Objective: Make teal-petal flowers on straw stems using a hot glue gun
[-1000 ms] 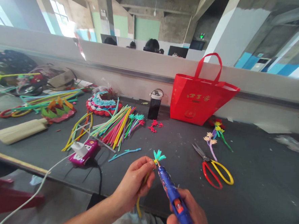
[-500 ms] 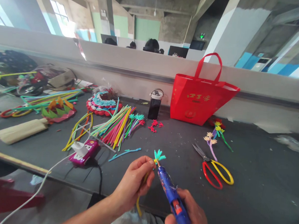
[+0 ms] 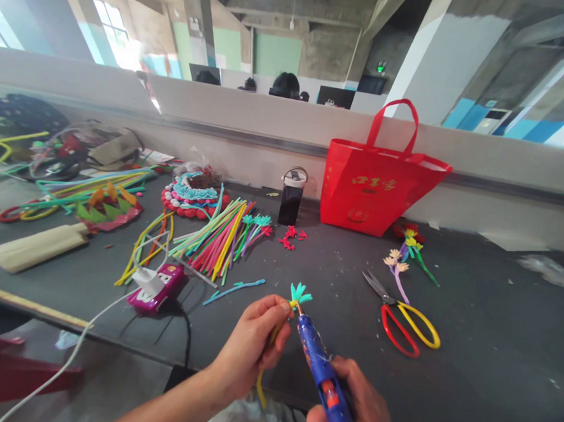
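My left hand (image 3: 251, 346) pinches a yellow pipe-cleaner stem (image 3: 262, 388) topped with a small teal flower (image 3: 300, 294), held just above the near edge of the dark table (image 3: 469, 350). My right hand (image 3: 360, 410) grips a blue hot-glue gun (image 3: 322, 372), whose nozzle touches the stem right under the flower. Both hands are closed on what they hold.
Red-and-yellow scissors (image 3: 402, 317) lie to the right, with finished small flowers (image 3: 406, 257) beyond. A red tote bag (image 3: 377, 178) and a black bottle (image 3: 292, 199) stand at the back. Pipe cleaners (image 3: 220, 236), a magenta power strip (image 3: 156, 286) with cord, and craft pieces fill the left.
The glue gun and my right hand have slipped slightly down and left; my left hand and the flower have stayed nearly still.
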